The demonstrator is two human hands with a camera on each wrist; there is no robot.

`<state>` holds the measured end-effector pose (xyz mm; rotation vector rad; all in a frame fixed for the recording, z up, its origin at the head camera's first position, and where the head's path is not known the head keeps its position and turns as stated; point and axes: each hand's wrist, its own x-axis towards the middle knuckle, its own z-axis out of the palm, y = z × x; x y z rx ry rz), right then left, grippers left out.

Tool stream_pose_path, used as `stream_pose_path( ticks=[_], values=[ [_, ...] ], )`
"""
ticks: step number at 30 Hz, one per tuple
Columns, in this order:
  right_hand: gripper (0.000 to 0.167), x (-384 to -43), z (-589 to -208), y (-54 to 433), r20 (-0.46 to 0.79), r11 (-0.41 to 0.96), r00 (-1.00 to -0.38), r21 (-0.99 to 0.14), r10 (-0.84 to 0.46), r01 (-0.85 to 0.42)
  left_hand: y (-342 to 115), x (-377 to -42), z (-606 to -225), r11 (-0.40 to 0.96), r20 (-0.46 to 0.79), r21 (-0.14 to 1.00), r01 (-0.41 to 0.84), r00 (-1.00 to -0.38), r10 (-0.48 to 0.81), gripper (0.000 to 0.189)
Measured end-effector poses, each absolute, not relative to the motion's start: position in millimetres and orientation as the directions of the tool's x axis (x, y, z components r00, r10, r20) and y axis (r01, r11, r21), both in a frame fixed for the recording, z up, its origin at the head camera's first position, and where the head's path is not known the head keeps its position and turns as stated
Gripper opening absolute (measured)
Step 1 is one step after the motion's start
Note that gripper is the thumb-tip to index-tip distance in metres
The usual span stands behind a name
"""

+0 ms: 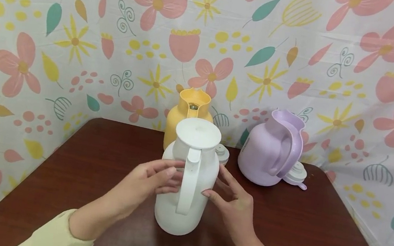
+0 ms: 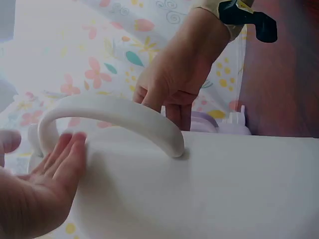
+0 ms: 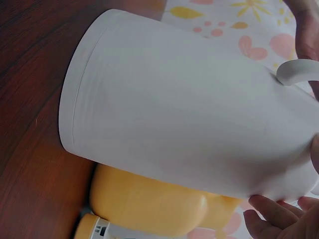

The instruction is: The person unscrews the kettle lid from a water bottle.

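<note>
A white thermos jug [image 1: 181,203] stands upright on the dark wooden table, capped by a round white lid [image 1: 198,133]. Its handle [image 1: 188,183] faces me. My left hand [image 1: 151,179] is at the jug's left side by the handle, with loosely extended fingers; in the left wrist view they lie close to the jug's wall and do not wrap the handle. On the other side, the fingers and thumb of my right hand [image 1: 236,208] rest lightly against the upper body. In the right wrist view, the fingertips [image 3: 269,211] touch the jug's shoulder.
Behind the white jug is a yellow thermos jug [image 1: 172,124], partly hidden, its top uncovered. A lilac jug [image 1: 261,155] stands at the back right, also uncovered. White stoppers lie beside them, one [image 1: 221,154] near the yellow jug, another [image 1: 295,174] by the lilac. Flowered cloth [image 1: 92,44] surrounds the table.
</note>
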<state>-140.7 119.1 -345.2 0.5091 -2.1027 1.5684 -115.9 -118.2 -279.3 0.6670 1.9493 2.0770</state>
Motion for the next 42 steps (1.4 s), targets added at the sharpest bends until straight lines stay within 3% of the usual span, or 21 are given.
stream_pose_path(
  ticks=[8, 18, 21, 26, 28, 32, 36, 39, 42],
  values=[
    [0.066, -137.7, -343.8, 118.6, 0.539, 0.305, -0.842, -0.805, 0.016, -0.51, -90.3, -126.8, -283.0, -0.157, 0.182, 0.982, 0.102, -0.714, 0.677, 0.065],
    [0.07, -139.5, -348.3, 115.0, 0.564, 0.299, -0.825, -0.793, 0.03, -0.531, -73.7, -123.5, -294.9, -0.31, 0.287, 0.946, 0.1, -0.702, 0.652, 0.055],
    [0.07, -140.7, -350.5, 117.1, 0.613, 0.324, -0.79, -0.748, 0.001, -0.579, -72.6, -123.4, -294.5, -0.316, 0.291, 0.944, 0.097, -0.696, 0.656, 0.054],
    [0.056, -146.1, -346.5, 122.0, 0.747, 0.451, -0.663, -0.576, -0.051, -0.682, -72.6, -123.0, -293.0, -0.307, 0.291, 0.946, 0.106, -0.695, 0.657, 0.051],
    [0.054, -148.0, -340.2, 123.5, 0.767, 0.469, -0.64, -0.545, -0.057, -0.695, -72.4, -123.1, -292.7, -0.306, 0.301, 0.944, 0.121, -0.691, 0.657, 0.048],
    [0.071, -151.5, -314.3, 123.4, 0.673, 0.382, -0.73, -0.648, -0.118, -0.659, -71.8, -123.4, -292.6, -0.297, 0.301, 0.946, 0.13, -0.69, 0.658, 0.044],
    [0.109, -159.5, -278.6, 116.0, 0.507, 0.261, -0.822, -0.783, -0.259, -0.565, -72.4, -123.1, -292.3, -0.274, 0.271, 0.955, 0.112, -0.707, 0.654, 0.043],
    [0.131, -163.4, -257.7, 107.8, 0.429, 0.291, -0.84, -0.8, -0.331, -0.524, -73.3, -123.3, -292.4, -0.27, 0.273, 0.956, 0.119, -0.704, 0.656, 0.044],
    [0.134, -162.5, -244.6, 99.7, 0.365, 0.392, -0.867, -0.783, -0.34, -0.483, -74.3, -123.5, -291.6, -0.261, 0.274, 0.957, 0.128, -0.698, 0.662, 0.046]
  ],
)
